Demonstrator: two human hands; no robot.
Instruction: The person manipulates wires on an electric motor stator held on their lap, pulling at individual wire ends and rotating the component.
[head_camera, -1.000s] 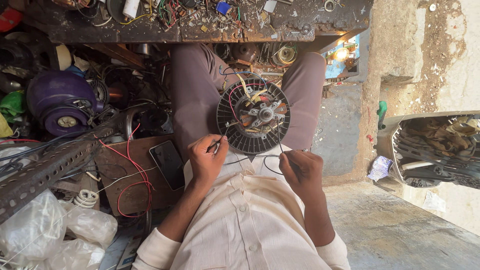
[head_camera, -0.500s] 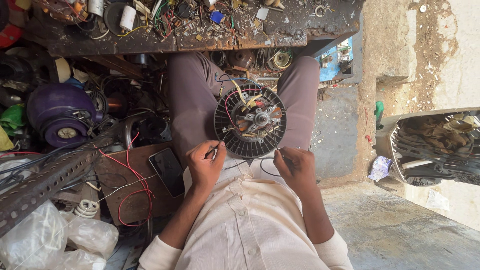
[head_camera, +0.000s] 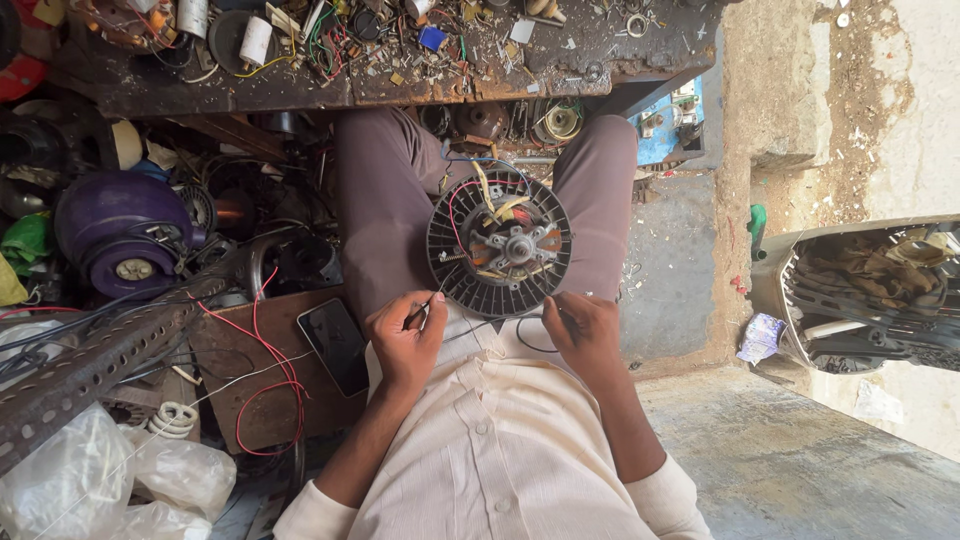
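Note:
A round black fan motor (head_camera: 500, 243) with a ribbed rim, red and yellow wires and a metal hub lies on my lap between my thighs. My left hand (head_camera: 403, 342) is at its near left rim, pinching a thin dark tool (head_camera: 432, 303) whose tip touches the rim. Just below the motor's near right rim, my right hand (head_camera: 585, 332) has its fingers closed on a thin dark wire (head_camera: 520, 335). That wire loops across my shirt between the two hands.
A cluttered wooden bench (head_camera: 420, 60) with wires and small parts stands ahead. A dark phone (head_camera: 337, 345) lies on a wooden board with red wire (head_camera: 262, 385) at my left. A purple motor housing (head_camera: 118, 232), a slotted metal angle bar (head_camera: 95, 365) and plastic bags (head_camera: 130, 480) crowd the left. A fan guard (head_camera: 870, 295) is at right.
The view has shifted slightly, so the motor sits a little lower in the picture. Both hands stay at the motor's near rim with the same grips.

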